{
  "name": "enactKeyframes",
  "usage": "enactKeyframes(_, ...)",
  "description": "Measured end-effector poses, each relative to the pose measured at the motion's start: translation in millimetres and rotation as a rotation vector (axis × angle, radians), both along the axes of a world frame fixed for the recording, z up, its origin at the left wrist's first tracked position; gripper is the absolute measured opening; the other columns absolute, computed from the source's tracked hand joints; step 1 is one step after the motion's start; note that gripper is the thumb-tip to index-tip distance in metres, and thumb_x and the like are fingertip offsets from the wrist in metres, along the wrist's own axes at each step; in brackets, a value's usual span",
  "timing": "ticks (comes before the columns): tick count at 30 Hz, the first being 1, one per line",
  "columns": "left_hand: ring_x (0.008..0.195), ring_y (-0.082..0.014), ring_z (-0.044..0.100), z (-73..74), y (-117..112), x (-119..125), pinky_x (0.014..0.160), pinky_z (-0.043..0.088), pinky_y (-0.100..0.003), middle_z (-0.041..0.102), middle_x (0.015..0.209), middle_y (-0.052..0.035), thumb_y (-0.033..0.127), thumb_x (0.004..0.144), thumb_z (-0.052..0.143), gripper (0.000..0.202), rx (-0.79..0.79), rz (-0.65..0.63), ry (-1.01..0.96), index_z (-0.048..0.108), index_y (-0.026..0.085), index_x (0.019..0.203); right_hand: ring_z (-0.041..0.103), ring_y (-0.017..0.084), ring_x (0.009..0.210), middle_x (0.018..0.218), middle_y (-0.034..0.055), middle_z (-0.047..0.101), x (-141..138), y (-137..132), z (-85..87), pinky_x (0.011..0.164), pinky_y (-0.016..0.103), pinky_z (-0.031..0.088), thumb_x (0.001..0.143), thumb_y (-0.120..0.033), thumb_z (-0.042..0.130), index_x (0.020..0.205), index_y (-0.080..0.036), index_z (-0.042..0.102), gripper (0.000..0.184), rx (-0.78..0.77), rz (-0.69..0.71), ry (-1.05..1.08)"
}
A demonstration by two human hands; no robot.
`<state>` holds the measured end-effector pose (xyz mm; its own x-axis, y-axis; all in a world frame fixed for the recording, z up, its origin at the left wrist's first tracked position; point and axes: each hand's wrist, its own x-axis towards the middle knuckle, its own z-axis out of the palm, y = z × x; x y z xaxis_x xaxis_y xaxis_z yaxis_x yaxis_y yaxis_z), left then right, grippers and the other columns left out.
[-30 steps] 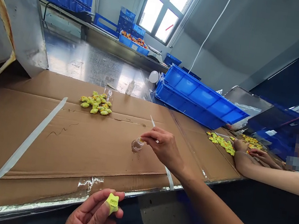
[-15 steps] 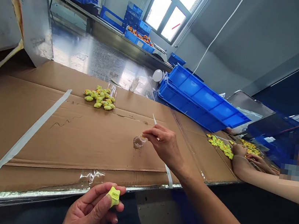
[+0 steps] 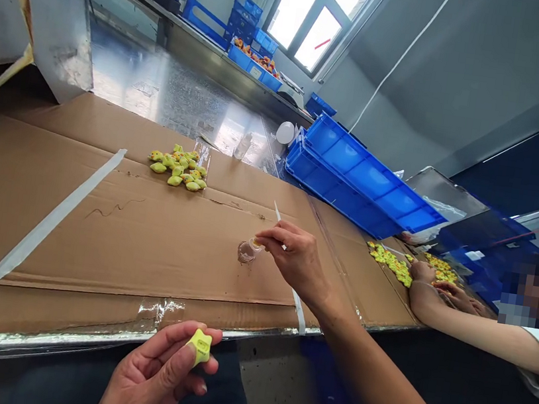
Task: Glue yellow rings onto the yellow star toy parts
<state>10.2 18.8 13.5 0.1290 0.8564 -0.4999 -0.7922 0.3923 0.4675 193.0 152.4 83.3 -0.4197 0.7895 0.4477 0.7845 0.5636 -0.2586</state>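
Observation:
My left hand (image 3: 158, 370) is in front of the table edge, thumb and fingers closed on a small yellow star-shaped toy piece (image 3: 201, 347) with a recess in its upturned face. Over the cardboard, my right hand (image 3: 292, 252) has its fingertips pinched together at the rim of a small clear round dish (image 3: 247, 251). What the pinch holds is too small to make out; a speck of yellow-orange shows there. Farther back lies a pile of small yellow toy ducks (image 3: 181, 168).
Brown cardboard (image 3: 155, 233) covers the table, with white tape strips (image 3: 37, 249) on it. Stacked blue crates (image 3: 363, 175) stand at the back right, near a small clear bottle (image 3: 242, 146). At right, another person's arms (image 3: 459, 315) work beside more yellow toys (image 3: 391, 262).
The view has shifted slightly. My left hand still holds the yellow piece, tilted a little differently. My right hand stays pinched at the clear dish.

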Motion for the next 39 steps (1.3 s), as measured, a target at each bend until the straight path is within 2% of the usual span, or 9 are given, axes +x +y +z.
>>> enactKeyframes(7,0.057,-0.0159,0.066,-2.1,-0.9,-1.5,0.049,0.052,-0.019,0.077,0.080,-0.0119,0.027,0.049,0.089,0.030,0.002,-0.005,-0.015,0.076,0.014,0.074,0.057,0.013,0.064,0.071,-0.0004,0.062,0.9,0.5,-2.9,0.061,0.023,0.042,0.084,-0.009,0.065,0.077,-0.019,0.071,0.014,0.042,0.004,-0.006)
enactKeyframes(10,0.058,-0.0166,0.067,-5.1,-0.7,-3.3,0.050,0.053,-0.020,0.077,0.081,-0.0127,0.025,0.052,0.088,0.029,0.019,-0.048,-0.045,0.077,0.014,0.076,0.057,0.012,0.064,0.070,-0.0006,0.062,0.7,-0.1,-3.2,0.061,0.023,0.042,0.084,-0.008,0.065,0.076,-0.019,0.071,0.014,0.047,0.009,-0.007)
enactKeyframes(15,0.059,-0.0169,0.067,-7.2,0.3,-3.7,0.050,0.054,-0.021,0.077,0.083,-0.0127,0.024,0.054,0.087,0.028,0.028,-0.043,-0.055,0.077,0.014,0.077,0.057,0.012,0.064,0.071,-0.0004,0.063,-0.2,-3.1,-1.5,0.061,0.023,0.042,0.082,-0.005,0.067,0.077,-0.018,0.072,0.014,0.023,0.014,0.000)
enactKeyframes(21,0.056,-0.0168,0.068,-6.5,-0.9,-4.0,0.049,0.055,-0.020,0.077,0.080,-0.0134,0.025,0.050,0.089,0.032,-0.009,-0.056,-0.063,0.077,0.014,0.077,0.059,0.012,0.062,0.069,-0.0006,0.064,-0.9,-7.0,7.0,0.058,0.021,0.042,0.080,-0.003,0.067,0.076,-0.016,0.072,0.015,-0.043,-0.012,0.036)
enactKeyframes(26,0.052,-0.0134,0.066,0.3,-1.0,-1.2,0.049,0.054,-0.017,0.077,0.076,-0.0116,0.028,0.046,0.090,0.034,-0.036,0.019,-0.013,0.077,0.015,0.074,0.059,0.010,0.057,0.070,-0.0014,0.065,2.0,-8.2,12.3,0.053,0.019,0.042,0.081,-0.004,0.064,0.077,-0.017,0.072,0.015,-0.111,-0.058,0.075)
enactKeyframes(34,0.052,-0.0154,0.067,-4.6,2.0,-2.5,0.050,0.055,-0.018,0.077,0.076,-0.0124,0.024,0.042,0.091,0.034,-0.043,-0.012,-0.051,0.077,0.015,0.072,0.059,0.011,0.058,0.069,-0.0013,0.064,4.9,-5.3,8.2,0.051,0.020,0.041,0.081,-0.008,0.063,0.075,-0.018,0.072,0.015,-0.143,-0.114,0.108)
enactKeyframes(39,0.051,-0.0147,0.067,0.4,0.2,-1.5,0.051,0.055,-0.017,0.077,0.075,-0.0101,0.027,0.040,0.092,0.034,-0.060,-0.005,-0.004,0.076,0.016,0.069,0.060,0.011,0.059,0.070,-0.0014,0.065,6.8,-4.5,6.1,0.053,0.020,0.041,0.080,-0.008,0.065,0.075,-0.019,0.073,0.015,-0.148,-0.119,0.118)
